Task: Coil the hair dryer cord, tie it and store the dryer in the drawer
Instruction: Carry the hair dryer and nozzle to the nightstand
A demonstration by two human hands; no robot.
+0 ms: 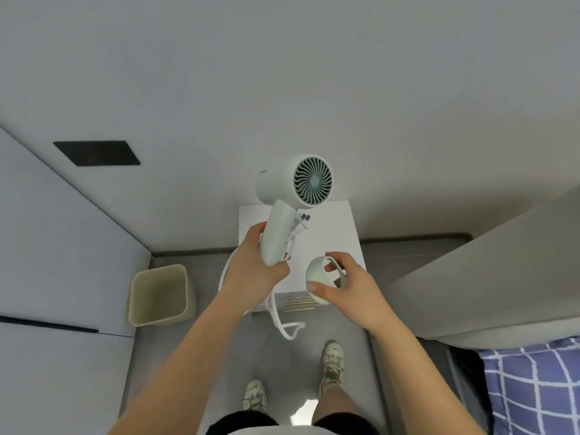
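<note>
A pale green hair dryer (292, 189) is held up over a white nightstand (332, 224), its rear intake grille facing me. My left hand (251, 271) grips the dryer's handle together with the plug (301, 222) and part of the white cord. The cord (282, 321) loops around my left wrist and hangs down in front of the nightstand. My right hand (342, 284) holds a pale green detached nozzle piece (317, 277) beside the handle. Gold drawer handles (299, 304) show on the nightstand's front, which is mostly hidden by my hands.
A beige waste bin (158, 295) stands on the grey floor left of the nightstand. A dark panel (97, 152) is set in the wall. A bed with a blue checked cover (533, 387) lies at the right. My feet (332, 362) stand before the nightstand.
</note>
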